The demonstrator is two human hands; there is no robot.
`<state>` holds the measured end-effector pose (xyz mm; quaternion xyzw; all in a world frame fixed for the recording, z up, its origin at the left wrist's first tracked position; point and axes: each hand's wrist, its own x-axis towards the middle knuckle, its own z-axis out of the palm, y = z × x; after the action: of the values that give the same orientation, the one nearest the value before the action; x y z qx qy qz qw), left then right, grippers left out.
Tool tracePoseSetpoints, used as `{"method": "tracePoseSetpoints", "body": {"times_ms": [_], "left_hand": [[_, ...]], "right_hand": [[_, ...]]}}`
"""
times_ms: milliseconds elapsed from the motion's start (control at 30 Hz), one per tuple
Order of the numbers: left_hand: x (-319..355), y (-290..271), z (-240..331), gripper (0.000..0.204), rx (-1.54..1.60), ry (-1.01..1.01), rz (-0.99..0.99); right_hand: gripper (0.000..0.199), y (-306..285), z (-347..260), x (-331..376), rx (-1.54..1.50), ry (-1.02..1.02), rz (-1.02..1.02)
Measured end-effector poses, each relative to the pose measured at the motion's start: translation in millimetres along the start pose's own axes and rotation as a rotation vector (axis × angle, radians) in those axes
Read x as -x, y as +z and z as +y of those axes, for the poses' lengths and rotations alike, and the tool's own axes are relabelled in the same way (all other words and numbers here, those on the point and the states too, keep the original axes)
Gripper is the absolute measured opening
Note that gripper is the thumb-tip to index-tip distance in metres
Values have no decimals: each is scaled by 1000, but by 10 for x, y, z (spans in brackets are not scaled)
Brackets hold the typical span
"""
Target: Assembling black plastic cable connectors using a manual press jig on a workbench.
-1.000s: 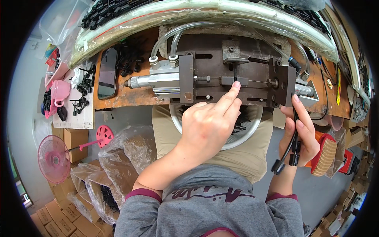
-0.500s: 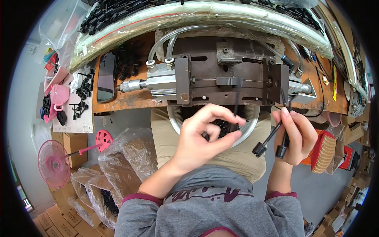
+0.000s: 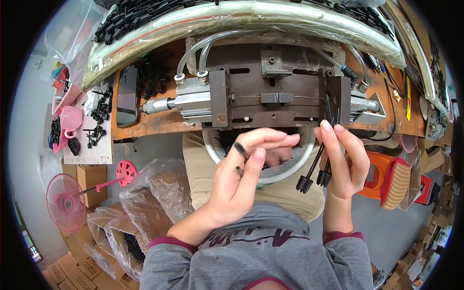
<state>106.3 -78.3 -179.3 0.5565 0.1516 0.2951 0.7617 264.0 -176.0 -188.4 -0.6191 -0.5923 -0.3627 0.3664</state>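
Over my lap, my left hand (image 3: pixel 244 171) has its fingers stretched together and its thumb bent. Ends of thin black plastic pieces (image 3: pixel 240 149) poke out at the palm and thumb, the rest hidden in the hand. My right hand (image 3: pixel 349 164) pinches two black plastic rods (image 3: pixel 314 162), their slotted, knob-like ends hanging down and thin ends pointing up in front of the machine. Below the machine's edge, a white round basket (image 3: pixel 209 146) holds black parts, partly hidden by my left hand. The brown metal machine (image 3: pixel 299 111) has a small clamp block (image 3: pixel 276 99) in its middle.
Clear air hoses (image 3: pixel 191 53) lead to cylinders at both ends of the machine. A phone (image 3: pixel 128 96) and black parts lie on the wooden table's left. Left stands a pink fan (image 3: pixel 66 200) near plastic-wrapped bags (image 3: pixel 150 186); an orange-red stool (image 3: pixel 394 181) is at right.
The upright black rod by my left fingertips is no longer seen there. My left fingers have straightened, and the right hand has moved slightly left with its two rods.
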Motion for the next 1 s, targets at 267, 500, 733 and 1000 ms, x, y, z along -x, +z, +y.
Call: {"method": "tracePoseSetpoints", "body": {"times_ms": [267,500,733,1000], "left_hand": [[-36,-89,11,38,-575,484,-214],[-185,-166,-204,32,-1097,547,17],[-296,-78,-218,25,-1430,548,-13],[-354,-65,-173,23,-1436,512,-49]], "right_hand": [[39,130,-20,-4,-57,-54,-35],[31,12,39,-47,-47,201,-26],[29,37,78,102,-320,307,225],[27,-106,66,74,-119,257,72]]}}
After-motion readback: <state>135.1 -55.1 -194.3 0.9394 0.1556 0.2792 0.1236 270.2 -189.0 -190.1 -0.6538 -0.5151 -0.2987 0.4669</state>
